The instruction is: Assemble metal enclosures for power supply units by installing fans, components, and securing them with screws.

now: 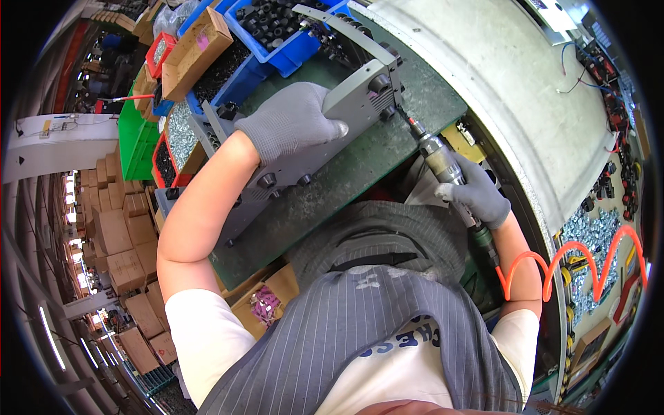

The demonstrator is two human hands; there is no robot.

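Both of my hands wear grey gloves. My left hand (294, 121) grips the upper edge of a grey metal casing (308, 159), its thumb laid over the front face. Tilted on a dark green workbench (273, 238), the casing carries several black round knobs or feet (267, 180) and a slotted patch near its right end. My right hand (477, 194) is wrapped round a pneumatic screwdriver (440, 160). The tool's bit points up and left at the casing's right end, close to a black foot (387, 113); whether it touches is hard to tell. An orange coiled air hose (546, 266) runs from its rear.
Blue bins (287, 52) of black parts stand behind the casing. Left of them are a cardboard tray (197, 55), a green crate (137, 142) and a box of small metal screws (181, 135). A pale conveyor-like surface (512, 90) runs along the right. Stacked cartons (117, 228) fill the far left.
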